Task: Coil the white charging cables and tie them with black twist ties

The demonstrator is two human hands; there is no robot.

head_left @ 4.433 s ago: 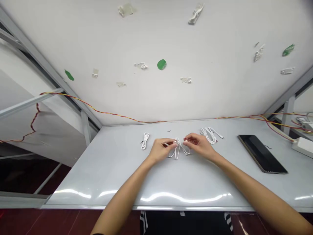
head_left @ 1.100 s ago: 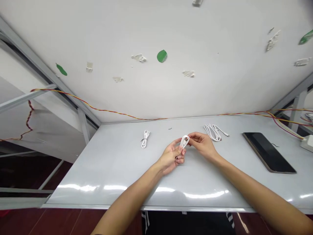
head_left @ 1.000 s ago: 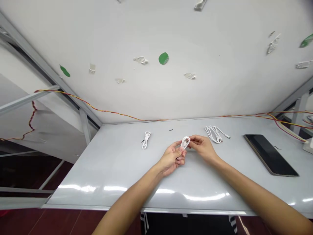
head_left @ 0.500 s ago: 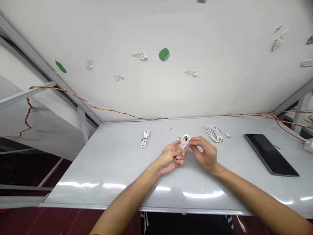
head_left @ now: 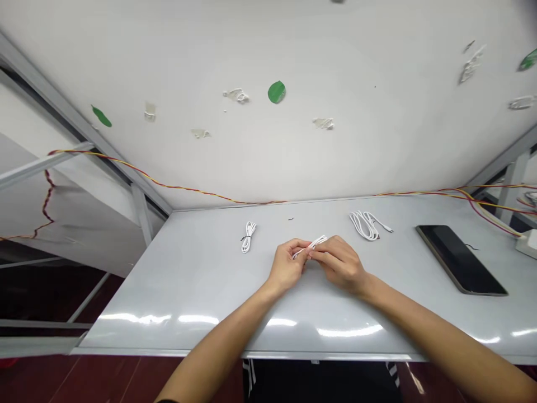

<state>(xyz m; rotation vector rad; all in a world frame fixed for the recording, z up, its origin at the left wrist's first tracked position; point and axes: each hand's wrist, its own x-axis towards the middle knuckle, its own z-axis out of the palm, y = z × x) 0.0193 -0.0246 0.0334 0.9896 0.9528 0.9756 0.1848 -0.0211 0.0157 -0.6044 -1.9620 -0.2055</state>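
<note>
Between my two hands is a coiled white cable, held over the middle of the grey table. My left hand grips its lower left part between thumb and fingers. Pressed against the same bundle, the fingers of my right hand are pinched together and touch my left fingertips. Whether a tie is in that pinch is hidden. A second white cable, bound with a black tie, lies to the left. Behind my right hand lies a loosely coiled white cable with one end stretched out.
A black phone-like device lies on the table at the right. Small black ties lie near the back and beside the device. Red and yellow wires run along the wall. A white socket block is at the far right.
My right hand has moved left and closed in against my left hand. The held coil has turned from upright to a flatter slant. The view has shifted slightly.
</note>
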